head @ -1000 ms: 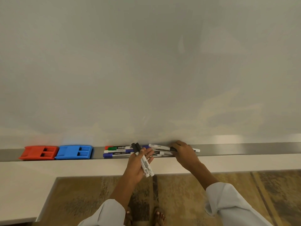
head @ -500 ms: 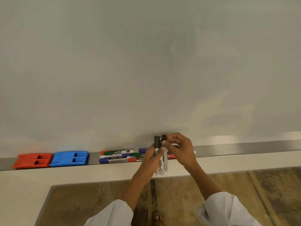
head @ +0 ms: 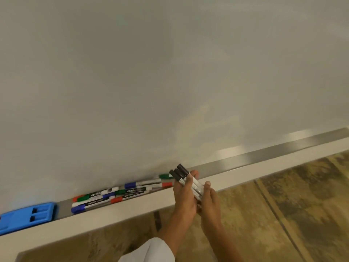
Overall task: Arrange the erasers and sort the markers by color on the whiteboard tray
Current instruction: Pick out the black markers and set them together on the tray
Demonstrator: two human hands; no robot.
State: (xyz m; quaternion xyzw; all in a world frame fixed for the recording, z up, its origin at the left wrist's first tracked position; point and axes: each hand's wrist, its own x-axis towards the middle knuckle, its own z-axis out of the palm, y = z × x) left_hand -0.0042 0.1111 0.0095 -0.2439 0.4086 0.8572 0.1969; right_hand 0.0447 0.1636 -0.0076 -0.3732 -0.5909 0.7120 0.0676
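Blue plastic eraser [head: 26, 217] sits at the far left of the whiteboard tray [head: 264, 154], lying flat; its left end is cut by the frame edge. No other eraser shows in this view, so the eraser step cannot be fully checked.

Just right of the eraser, on the same tray: mixed marker pile [head: 120, 192]. Caps visible in blue, green and red, barrels white with black label bands, markers overlapping and pointing both ways. Judgement: these colours are not yet sorted.

Writing: "camlin" reads clearly on at least three of the black bands in the pile. Smaller print beside it is too fine to read.

Right of the pile, in front of the tray lip: black markers [head: 186, 179], three caps visible, bunched side by side, caps pointing up toward the board. Left hand [head: 184, 198] is wrapped around the barrels; right hand [head: 210, 201] presses against the bundle from the other side, so both hands are together, closed on the same bundle. The bundle is off the tray, held just in front of it. Label print on these barrels is blurred.

Right of the hands the tray runs bare to the frame edge.

Progress, as judged: black group collected but not set down; blue, green, red still to be separated. Roughly an early-to-middle stage.
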